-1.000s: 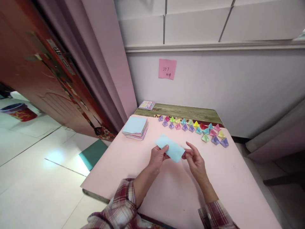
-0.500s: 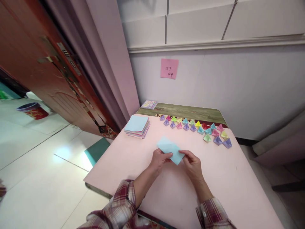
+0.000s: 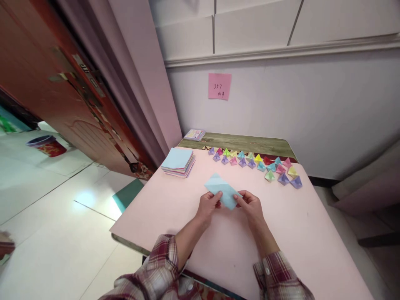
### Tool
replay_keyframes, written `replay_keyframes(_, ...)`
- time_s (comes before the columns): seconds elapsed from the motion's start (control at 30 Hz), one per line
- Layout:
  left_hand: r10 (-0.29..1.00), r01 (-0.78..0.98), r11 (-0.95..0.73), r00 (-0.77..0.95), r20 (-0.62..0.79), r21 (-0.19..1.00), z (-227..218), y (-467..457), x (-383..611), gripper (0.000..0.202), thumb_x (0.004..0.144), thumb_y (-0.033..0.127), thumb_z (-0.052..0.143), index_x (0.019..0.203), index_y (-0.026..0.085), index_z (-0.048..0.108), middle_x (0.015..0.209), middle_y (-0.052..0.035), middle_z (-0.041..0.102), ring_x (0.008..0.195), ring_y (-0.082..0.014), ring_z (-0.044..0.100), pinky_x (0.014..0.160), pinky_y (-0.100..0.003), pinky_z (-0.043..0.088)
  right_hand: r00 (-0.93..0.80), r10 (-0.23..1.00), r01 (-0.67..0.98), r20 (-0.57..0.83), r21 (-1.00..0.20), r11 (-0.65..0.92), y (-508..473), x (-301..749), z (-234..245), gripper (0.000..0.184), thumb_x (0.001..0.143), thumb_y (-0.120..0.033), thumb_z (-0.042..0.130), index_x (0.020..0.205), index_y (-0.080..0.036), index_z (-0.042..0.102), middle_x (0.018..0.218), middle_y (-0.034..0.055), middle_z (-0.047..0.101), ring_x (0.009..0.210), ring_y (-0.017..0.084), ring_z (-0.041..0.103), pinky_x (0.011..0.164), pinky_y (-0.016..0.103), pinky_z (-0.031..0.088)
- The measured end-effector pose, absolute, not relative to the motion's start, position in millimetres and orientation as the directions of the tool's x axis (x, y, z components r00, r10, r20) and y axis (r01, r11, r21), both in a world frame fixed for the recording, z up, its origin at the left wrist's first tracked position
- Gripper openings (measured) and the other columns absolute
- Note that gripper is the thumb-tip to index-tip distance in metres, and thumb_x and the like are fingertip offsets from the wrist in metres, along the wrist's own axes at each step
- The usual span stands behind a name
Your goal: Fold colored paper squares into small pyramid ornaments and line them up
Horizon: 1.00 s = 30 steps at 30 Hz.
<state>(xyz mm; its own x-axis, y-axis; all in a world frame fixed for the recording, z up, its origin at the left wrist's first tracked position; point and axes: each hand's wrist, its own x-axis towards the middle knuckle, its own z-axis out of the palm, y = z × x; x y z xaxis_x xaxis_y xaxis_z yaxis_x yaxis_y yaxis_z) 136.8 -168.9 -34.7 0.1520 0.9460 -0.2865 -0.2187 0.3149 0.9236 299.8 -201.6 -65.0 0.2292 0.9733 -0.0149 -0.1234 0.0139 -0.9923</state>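
Between my hands is a light blue sheet of origami paper [image 3: 222, 191], held tilted above the pink tabletop [image 3: 225, 250]. My left hand [image 3: 210, 205] is closed on its lower left edge, the thumb lying on top and the fingers mostly hidden beneath. At the right corner my right hand [image 3: 249, 203] pinches the paper between thumb and fingers. Beyond the hands, to the left, lies a stack of coloured paper [image 3: 177, 161] with a light blue sheet on top. Several small folded paper pieces [image 3: 242, 161] in many colours stand in rows across the far right part of the table.
A small packet [image 3: 195, 134] lies on the table's green wooden back strip [image 3: 243, 142]. A pink note [image 3: 219, 86] hangs on the wall. To the left are a curtain, a red door [image 3: 78, 125] and a bin [image 3: 47, 146] on the tiled floor.
My right thumb has come onto the top of the paper near its right corner, and my left thumb has shifted slightly. The view has moved a little.
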Motion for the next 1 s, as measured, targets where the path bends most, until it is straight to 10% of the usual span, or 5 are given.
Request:
replay_keyframes(0.1, 0.92, -0.192, 0.372, 0.21, -0.332, 0.908, -35.3, -168.1, 132.3, 0.042, 0.067, 0.049, 0.076, 0.059, 0.017, 0.05, 0.041, 0.0085, 0.041, 0.035, -0.0038, 0.03, 0.037, -0.019, 0.022, 0.255, 0.967, -0.133, -0.02, -0.991, 0.014, -202.0, 300.9, -63.8, 0.031, 0.073, -0.048, 0.074, 0.08, -0.018, 0.069, 0.067, 0.0011, 0.063, 0.059, 0.014, 0.054, 0.057, 0.026, 0.046)
replay_keyframes(0.43, 0.83, -0.168, 0.525, 0.317, -0.458, 0.834, -32.1, -177.1, 131.2, 0.043, 0.071, 0.047, 0.072, 0.053, 0.016, 0.049, 0.039, 0.0045, 0.047, 0.027, -0.0019, 0.023, 0.033, -0.022, 0.01, 0.219, 0.975, -0.12, -0.029, -0.993, -0.003, -209.5, 297.5, -55.1, 0.033, 0.078, -0.051, 0.067, 0.073, -0.019, 0.066, 0.057, -0.0018, 0.055, 0.056, 0.013, 0.05, 0.055, 0.024, 0.042)
replay_keyframes(1.0, 0.863, -0.25, 0.503, 0.193, -0.467, 0.827, -23.3, -185.5, 124.7, 0.031, 0.075, 0.036, 0.074, 0.087, 0.011, 0.061, 0.085, -0.0148, 0.074, 0.063, -0.0169, 0.069, 0.052, -0.023, 0.052, 0.221, 0.97, -0.241, -0.099, -0.97, -0.044, -211.4, 293.7, -59.2, 0.033, 0.075, -0.05, 0.072, 0.074, -0.017, 0.066, 0.057, -0.0018, 0.058, 0.043, 0.007, 0.039, 0.041, 0.021, 0.031)
